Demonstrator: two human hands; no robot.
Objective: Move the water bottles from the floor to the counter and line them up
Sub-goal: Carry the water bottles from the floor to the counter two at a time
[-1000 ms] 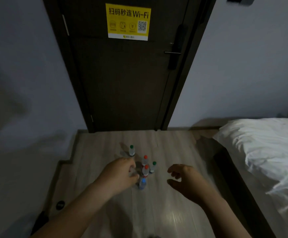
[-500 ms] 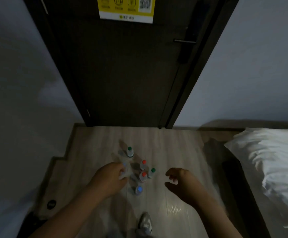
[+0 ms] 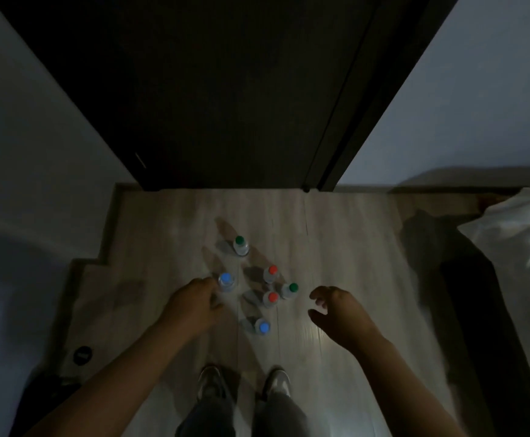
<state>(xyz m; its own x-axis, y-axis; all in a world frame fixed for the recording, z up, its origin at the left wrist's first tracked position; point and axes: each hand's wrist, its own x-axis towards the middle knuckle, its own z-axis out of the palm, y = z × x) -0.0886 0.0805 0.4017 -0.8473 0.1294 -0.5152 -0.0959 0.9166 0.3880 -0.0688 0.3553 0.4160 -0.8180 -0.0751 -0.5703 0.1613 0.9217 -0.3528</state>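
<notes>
my left hand (image 3: 194, 305) at the cluster's 9 o'clock blue-capped bottle (image 3: 226, 281), cannot tell if it grips | right hand (image 3: 336, 313) slack, empty | bottles (image 3: 271, 274) on floor (image 3: 352, 247) at my 12 o'clock | likely thin, slick plastic: I take mid-body

Left hand (image 3: 194, 301), right hand (image 3: 339, 320): curled fingers (image 3: 318, 293)

Dark door (image 3: 225, 89) w/ dark frame (image 3: 348, 127) is standing shut at top ctr. Pale walls (image 3: 36, 137) are flanking it L & R. White bedding (image 3: 516, 241) is showing at R edge. Round black disc (image 3: 82, 354) is lying lower L, near L wall.
</notes>
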